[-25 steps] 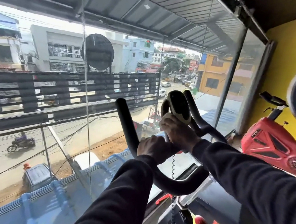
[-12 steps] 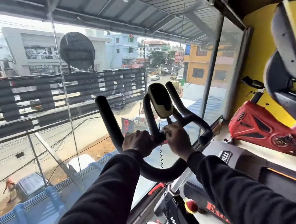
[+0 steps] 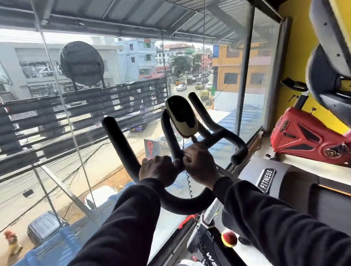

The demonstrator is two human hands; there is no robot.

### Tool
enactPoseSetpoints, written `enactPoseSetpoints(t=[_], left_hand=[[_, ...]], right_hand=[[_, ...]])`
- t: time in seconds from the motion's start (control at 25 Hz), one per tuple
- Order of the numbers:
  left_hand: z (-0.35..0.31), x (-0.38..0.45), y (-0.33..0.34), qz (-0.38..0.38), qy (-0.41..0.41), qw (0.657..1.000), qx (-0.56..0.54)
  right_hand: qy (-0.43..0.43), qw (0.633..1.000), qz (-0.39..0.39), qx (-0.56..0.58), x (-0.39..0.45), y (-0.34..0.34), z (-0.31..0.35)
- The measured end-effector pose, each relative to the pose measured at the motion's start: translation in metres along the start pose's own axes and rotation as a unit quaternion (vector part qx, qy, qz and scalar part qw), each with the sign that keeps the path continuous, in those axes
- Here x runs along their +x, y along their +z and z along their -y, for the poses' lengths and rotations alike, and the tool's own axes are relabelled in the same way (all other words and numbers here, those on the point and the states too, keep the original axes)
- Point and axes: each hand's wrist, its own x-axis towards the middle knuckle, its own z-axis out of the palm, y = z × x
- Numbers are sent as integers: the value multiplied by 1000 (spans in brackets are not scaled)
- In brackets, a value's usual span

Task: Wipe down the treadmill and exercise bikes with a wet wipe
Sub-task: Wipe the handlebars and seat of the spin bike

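The black padded handlebar [image 3: 129, 159] of the black exercise bike [image 3: 211, 259] at the window is gripped by the left hand [image 3: 158, 170] and right hand [image 3: 200, 165], fingers curled round its centre. The wet wipe cannot be made out. A black treadmill [image 3: 312, 199] stands just to the right.

- We've got long black sleeves on both arms, soft knit-looking fabric.
- Cuffs end snug at the wrists; left hand [image 3: 157, 171] and right hand [image 3: 200, 165] are bare, no gloves.
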Motion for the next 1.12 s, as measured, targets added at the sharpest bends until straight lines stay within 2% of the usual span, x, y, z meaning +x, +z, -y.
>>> enactPoseSetpoints(t=[0.08,0.2,0.24,0.36,0.4,0.56,0.72,0.76,0.88,0.92,1.04,1.12], left_hand=[[0,4,2,23,-1,999,27],[-2,9,-1,75,-40,995,44],[-5,9,-3,90,-58,994,38],[-11,10,-7,115,-93,989,19],[-11,12,-8,119,-101,988,10],[-12,14,-6,121,-114,986,-15],[-13,14,-6,84,-100,991,-8],[-12,14,-6,73,-90,993,-16],[-11,10,-2,28,-36,999,-24],[-11,9,0,1,-19,999,-31],[-9,6,1,-92,46,994,-41],[-7,6,5,-138,130,982,5]], right_hand=[[-6,1000,12,-1,5,-4,-13],[76,997,4,-27,21,-4,-17],[73,997,4,-28,20,0,-12],[-16,1000,11,-9,3,3,-12],[-16,1000,4,-10,6,0,-18],[115,992,-53,-9,23,-2,-23],[39,999,0,6,10,3,-23],[65,998,-7,5,15,2,-28],[248,965,-68,49,26,-4,-30],[235,968,-73,44,26,-3,-25],[108,992,-41,45,16,-4,-8],[105,992,-47,42,16,-10,-13]])
